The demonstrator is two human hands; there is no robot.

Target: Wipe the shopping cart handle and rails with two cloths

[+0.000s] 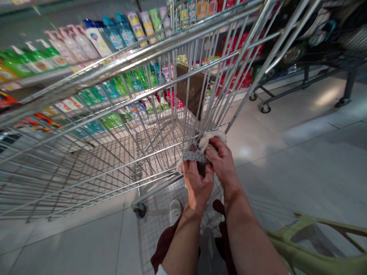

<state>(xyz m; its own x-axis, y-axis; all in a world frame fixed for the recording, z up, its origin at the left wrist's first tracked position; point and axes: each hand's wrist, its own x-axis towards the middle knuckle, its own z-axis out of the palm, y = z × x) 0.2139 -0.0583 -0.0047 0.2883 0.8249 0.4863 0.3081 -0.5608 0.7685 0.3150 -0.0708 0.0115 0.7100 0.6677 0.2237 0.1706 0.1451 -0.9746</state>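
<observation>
My left hand [197, 182] and my right hand [221, 160] are both closed on a grey and white cloth [197, 149]. The cloth is bunched against the lower back corner of a metal shopping cart [120, 110], where the wire basket meets the slanted frame bar. My left hand grips the speckled grey part from below. Fingers of the right hand pinch the white fluffy part just above it. The cart's basket holds a brown flat item [191, 89] leaning inside it.
Store shelves [57, 57] with rows of coloured bottles and packets run along the left behind the cart. A dark wheeled rack [304, 72] stands at the upper right. A pale green plastic chair [312, 244] is at the lower right. My shoe [174, 211] rests on the tiled floor [301, 152].
</observation>
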